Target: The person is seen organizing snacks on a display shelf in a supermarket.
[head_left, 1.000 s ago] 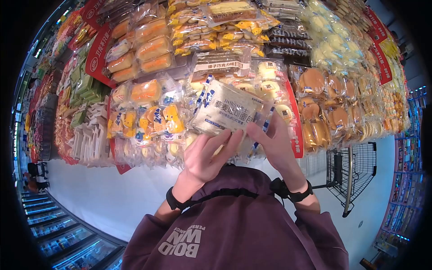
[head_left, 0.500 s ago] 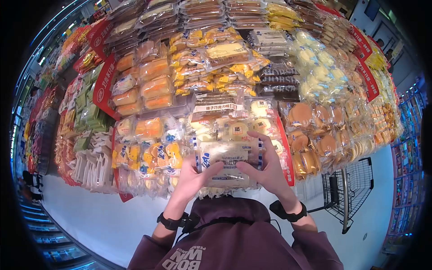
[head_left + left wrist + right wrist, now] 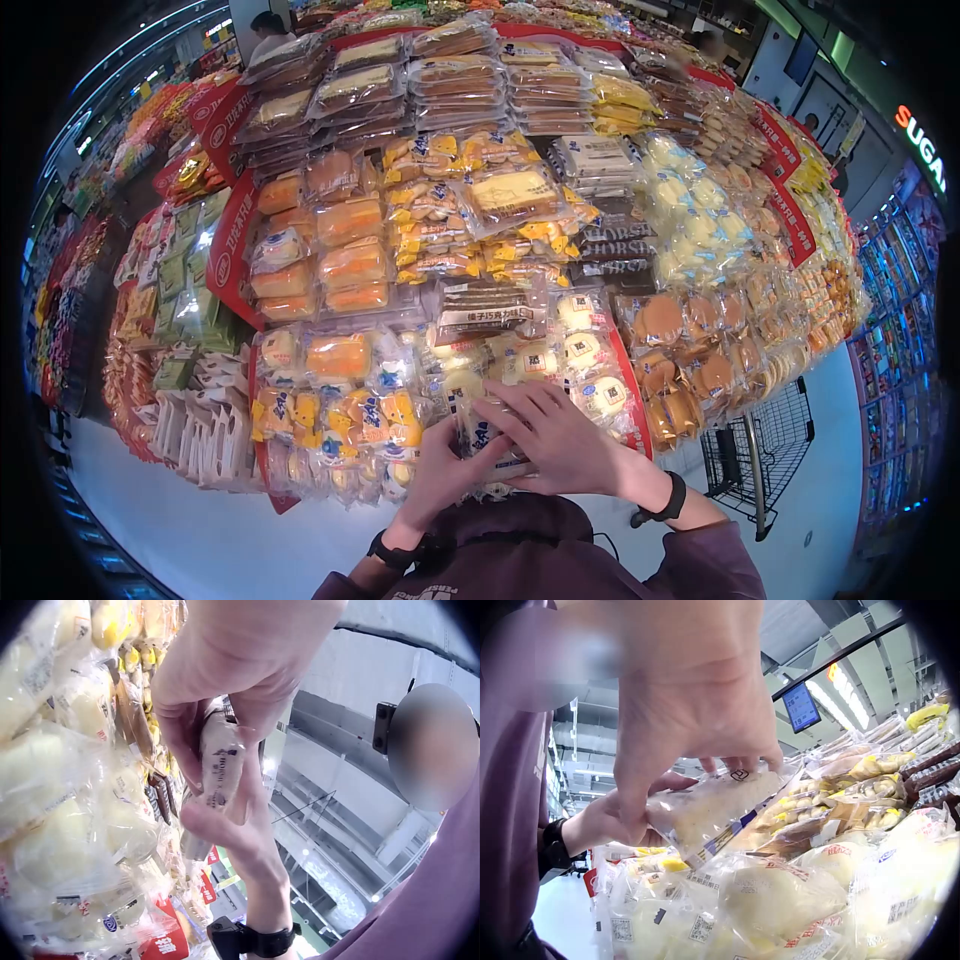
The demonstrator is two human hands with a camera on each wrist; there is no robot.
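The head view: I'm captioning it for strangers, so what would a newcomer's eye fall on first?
Probably the broad heap of wrapped bread and cakes filling the middle. Next come the left hand and right hand, low in the centre, holding a pale packet between them. A lit sign glows at the upper right.

A pale, smooth floor (image 3: 140,520) spreads around the display, with a black wire shopping cart (image 3: 765,445) standing on it at the right, near tall shelves (image 3: 900,390) washed in blue light. Above those shelves glows a red-and-white sign (image 3: 920,148), partly cut off, and a pale wall (image 3: 772,72) carries a dark panel (image 3: 800,58). Overhead, the right wrist view shows a blue screen (image 3: 801,711) hanging beside bright strip lights (image 3: 849,696), under a grey ceiling (image 3: 793,626).
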